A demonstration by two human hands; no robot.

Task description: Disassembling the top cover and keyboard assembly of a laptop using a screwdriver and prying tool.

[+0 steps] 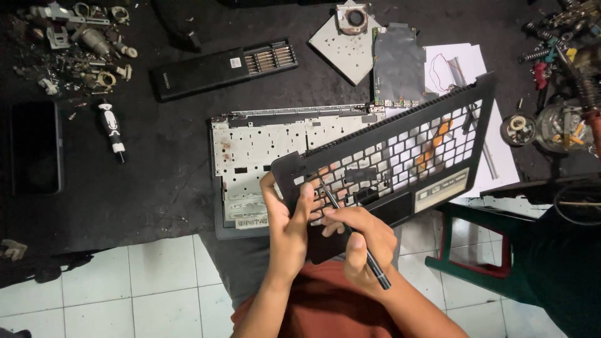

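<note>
Head view: the left hand (289, 226) clasps the near edge of one black laptop keyboard frame (400, 156), tilted above a metal keyboard backplate (275, 147). The right hand (358, 241) pinches a thin black screwdriver (357, 238), tip at the frame's grid. One pale rectangular label (441, 189) sits on the frame's palm rest; another small white one (235, 62) marks the long black bit case (222, 69). The heap of small parts (75, 50) at upper left is too jumbled to count.
</note>
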